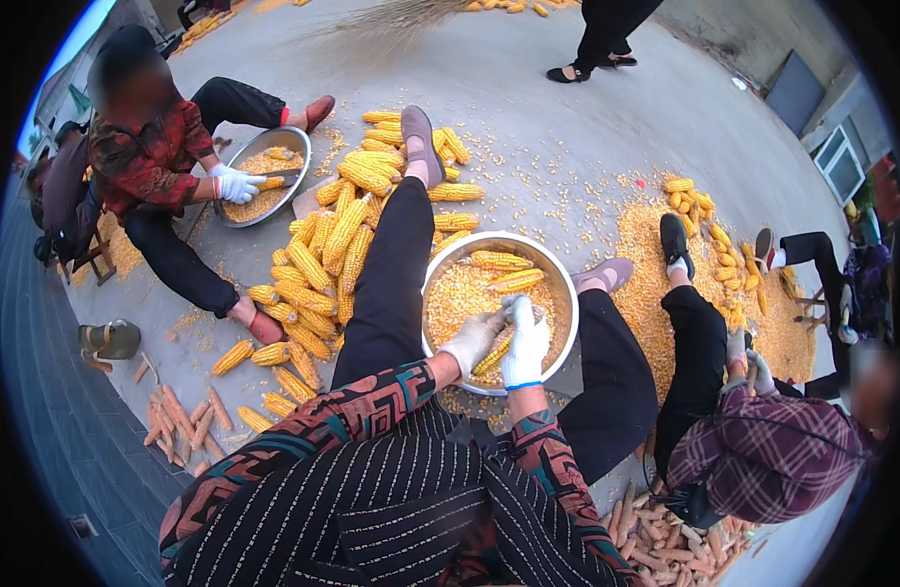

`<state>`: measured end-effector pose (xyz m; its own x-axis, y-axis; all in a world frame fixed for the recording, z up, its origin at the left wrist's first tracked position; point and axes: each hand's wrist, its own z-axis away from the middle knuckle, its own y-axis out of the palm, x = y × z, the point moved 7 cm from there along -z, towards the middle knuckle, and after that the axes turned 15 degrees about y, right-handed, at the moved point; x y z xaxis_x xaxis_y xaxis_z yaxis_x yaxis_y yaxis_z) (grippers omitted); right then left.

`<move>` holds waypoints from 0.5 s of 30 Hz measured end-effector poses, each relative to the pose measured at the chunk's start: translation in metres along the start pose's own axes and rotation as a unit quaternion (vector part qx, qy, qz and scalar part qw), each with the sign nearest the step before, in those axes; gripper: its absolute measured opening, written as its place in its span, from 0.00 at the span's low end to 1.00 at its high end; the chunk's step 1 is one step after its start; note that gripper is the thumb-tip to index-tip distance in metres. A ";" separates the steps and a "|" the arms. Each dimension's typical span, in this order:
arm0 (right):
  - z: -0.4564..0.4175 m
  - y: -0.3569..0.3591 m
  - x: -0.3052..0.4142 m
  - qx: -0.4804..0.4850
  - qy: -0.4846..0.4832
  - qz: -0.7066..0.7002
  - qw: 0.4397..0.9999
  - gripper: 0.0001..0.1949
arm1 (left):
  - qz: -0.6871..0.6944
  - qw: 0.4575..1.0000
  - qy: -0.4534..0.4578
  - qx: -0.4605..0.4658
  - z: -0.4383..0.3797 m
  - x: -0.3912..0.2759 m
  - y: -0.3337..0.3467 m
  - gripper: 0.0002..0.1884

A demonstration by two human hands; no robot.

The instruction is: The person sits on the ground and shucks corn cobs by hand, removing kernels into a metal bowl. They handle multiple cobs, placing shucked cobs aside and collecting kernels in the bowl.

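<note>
Between my legs stands a round metal basin (429,293) with loose corn kernels (454,297) in it. My left hand (473,341), in a worn pale glove, is over the basin beside a yellow corn cob (492,358). My right hand (525,341), in a white knit glove with a blue cuff edge, is curled at the same cob, touching or nearly touching my left hand. Which fingers grip the cob is partly hidden. Two more yellow cobs, one at the back (500,260) and one nearer (517,280), lie on the kernels.
Yellow cobs (314,264) are heaped beside my left leg; stripped cobs (178,422) lie at lower left and lower right (663,543). A co-worker (149,161) sits left with another basin (305,158). Another person (758,447) sits right, near a kernel heap (641,293). A person (604,37) stands ahead.
</note>
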<state>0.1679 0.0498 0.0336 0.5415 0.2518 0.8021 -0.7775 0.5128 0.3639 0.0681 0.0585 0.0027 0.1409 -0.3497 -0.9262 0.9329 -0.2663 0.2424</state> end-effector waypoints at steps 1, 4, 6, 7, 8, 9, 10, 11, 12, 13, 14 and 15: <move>-0.002 -0.002 0.004 0.006 -0.007 -0.005 1.000 0.10 | -0.157 0.985 0.057 0.042 -0.002 -0.001 -0.004 0.35; 0.003 -0.005 0.010 -0.028 0.013 -0.094 0.995 0.08 | -0.217 0.966 0.100 0.102 0.001 0.010 0.000 0.33; 0.008 -0.003 0.007 -0.013 0.019 -0.090 0.996 0.08 | -0.164 0.985 0.021 0.057 0.000 0.002 -0.005 0.30; 0.008 -0.001 0.009 -0.006 0.017 -0.075 0.997 0.08 | -0.136 0.990 -0.025 0.036 0.000 0.001 -0.006 0.28; 0.018 0.016 0.013 0.045 0.023 -0.053 0.997 0.09 | -0.129 0.991 -0.029 0.022 -0.009 0.033 -0.018 0.25; 0.023 0.025 0.012 0.066 0.027 -0.013 0.997 0.08 | -0.001 0.999 -0.036 0.021 -0.013 0.062 -0.021 0.23; 0.024 0.026 0.013 0.050 -0.013 0.121 0.991 0.08 | 0.253 0.954 -0.161 -0.006 -0.002 0.060 -0.002 0.22; 0.029 0.039 0.007 0.097 0.005 0.129 0.987 0.07 | 0.295 0.941 -0.164 0.010 -0.009 0.088 -0.017 0.23; 0.019 0.031 0.009 0.099 0.007 0.096 0.990 0.07 | 0.155 0.973 -0.172 0.014 0.001 0.046 -0.006 0.24; 0.020 0.031 0.017 0.108 0.023 0.047 0.993 0.10 | 0.216 0.961 -0.161 -0.061 0.011 0.010 0.008 0.25; 0.014 0.024 0.021 0.103 0.020 0.009 0.994 0.11 | 0.107 0.985 -0.127 -0.052 0.009 0.007 -0.001 0.27; 0.012 0.023 0.028 0.100 0.014 -0.031 0.994 0.12 | -0.004 0.995 -0.087 -0.042 0.005 0.002 -0.010 0.29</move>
<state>0.1616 0.0589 0.0699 0.5966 0.2495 0.7628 -0.7891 0.3557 0.5008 0.0574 0.0559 0.0004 0.0811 -0.4993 -0.8626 0.9592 -0.1959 0.2036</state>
